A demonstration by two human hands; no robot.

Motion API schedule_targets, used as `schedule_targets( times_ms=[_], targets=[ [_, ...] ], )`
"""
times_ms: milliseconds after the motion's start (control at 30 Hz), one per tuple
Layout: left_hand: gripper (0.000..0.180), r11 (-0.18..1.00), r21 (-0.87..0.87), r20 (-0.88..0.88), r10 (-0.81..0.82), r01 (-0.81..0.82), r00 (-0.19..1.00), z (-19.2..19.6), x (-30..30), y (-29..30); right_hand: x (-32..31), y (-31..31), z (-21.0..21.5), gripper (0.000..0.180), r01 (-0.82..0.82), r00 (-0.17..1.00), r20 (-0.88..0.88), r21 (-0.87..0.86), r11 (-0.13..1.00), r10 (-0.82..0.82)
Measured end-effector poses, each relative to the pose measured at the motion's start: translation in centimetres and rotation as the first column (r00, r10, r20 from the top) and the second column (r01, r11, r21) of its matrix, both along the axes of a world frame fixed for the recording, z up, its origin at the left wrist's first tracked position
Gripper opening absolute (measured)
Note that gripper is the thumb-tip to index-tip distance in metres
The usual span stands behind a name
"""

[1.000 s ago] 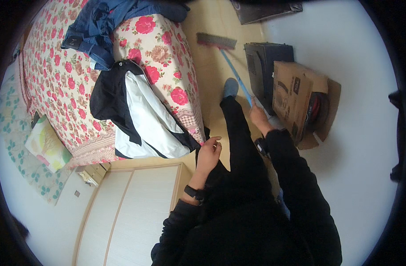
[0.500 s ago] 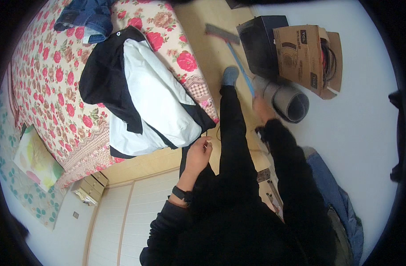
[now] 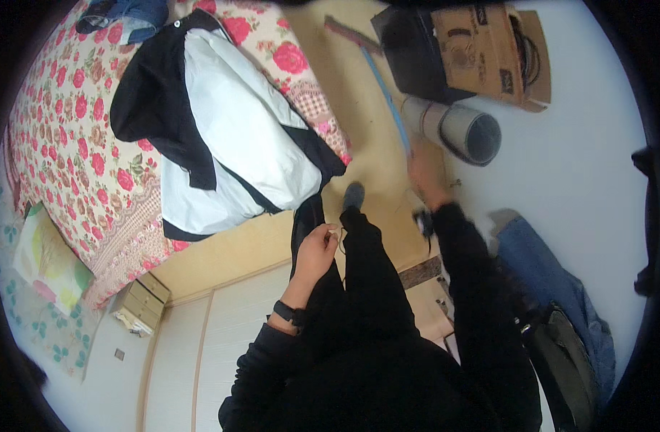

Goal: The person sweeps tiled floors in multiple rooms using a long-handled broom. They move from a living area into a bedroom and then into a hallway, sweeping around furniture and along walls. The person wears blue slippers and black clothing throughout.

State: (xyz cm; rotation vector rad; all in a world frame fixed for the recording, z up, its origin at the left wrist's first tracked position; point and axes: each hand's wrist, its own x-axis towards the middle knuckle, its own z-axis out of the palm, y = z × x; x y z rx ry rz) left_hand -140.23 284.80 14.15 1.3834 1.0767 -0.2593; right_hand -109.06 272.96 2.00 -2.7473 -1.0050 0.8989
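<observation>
Head view: blurred right hand (image 3: 425, 176) grasps the long blue-handled broom (image 3: 386, 97), head on tan floor (image 3: 344, 86) beside the black box (image 3: 411, 61), seemingly mid-sweep. Left hand (image 3: 317, 252) curled, contents unclear. Next stroke calls for box clearance.

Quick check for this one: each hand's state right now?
Left hand: fingers loosely curled; whether they hold anything cannot be told.
Right hand: blurred, but closed, holding the blue-handled broom.
</observation>
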Motion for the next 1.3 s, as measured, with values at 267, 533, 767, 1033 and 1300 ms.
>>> schedule_targets(
  times_ms=[267,533,767,1033,1300],
  targets=[
    [0.022,0.998,0.049,-0.109,-0.022,0.027,0.994,-0.5,-2.3,-6.1,-4.7,-7.0,-6.5,0.051,-0.075,0.991,-0.132,-0.326,0.942,0.034],
    [0.022,0.983,0.133,-0.018,0.128,-0.125,0.992,1.9,-2.6,-15.5,-13.0,-29.5,3.7,0.044,-0.038,0.934,-0.342,-0.389,0.921,-0.106],
    [0.024,0.964,0.154,-0.034,0.224,-0.216,0.974,3.3,-4.7,-22.0,-6.7,-27.9,2.2,0.044,-0.250,0.966,-0.111,-0.162,0.955,0.234],
    [0.023,0.884,0.104,-0.064,0.464,-0.456,0.884,1.5,-13.8,-25.6,-14.7,-24.8,-1.1,0.016,-0.035,0.814,-0.557,-0.335,0.942,-0.168],
    [0.021,0.707,0.107,-0.048,0.706,-0.699,0.707,-1.6,-24.0,-28.7,-34.2,-20.1,10.1,0.034,-0.046,0.634,-0.689,-0.487,0.872,-0.352]
  ],
)
